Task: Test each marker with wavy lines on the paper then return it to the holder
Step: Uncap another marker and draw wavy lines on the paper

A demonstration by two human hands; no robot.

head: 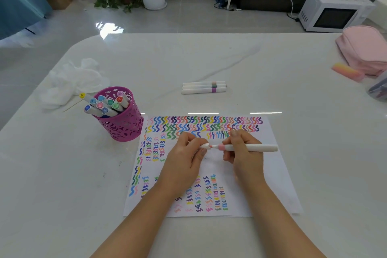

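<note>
My right hand (pixel 243 153) grips a white marker with a pink band (pixel 251 147), held level above the paper (pixel 276 165). Its pink tip points left. My left hand (pixel 186 155) pinches the marker's white cap (pixel 204 146), which sits a little apart from the tip. The paper lies in front of me, covered with rows of wavy lines in many colours. A magenta cut-out holder (pixel 121 123) stands to the paper's left, with several markers in it, caps up.
Three white markers (pixel 204 87) lie side by side beyond the paper. Crumpled white tissue (pixel 71 81) lies behind the holder. A pink pouch (pixel 364 48) and a pink-yellow eraser (pixel 345 71) sit at the far right, near the table's edge.
</note>
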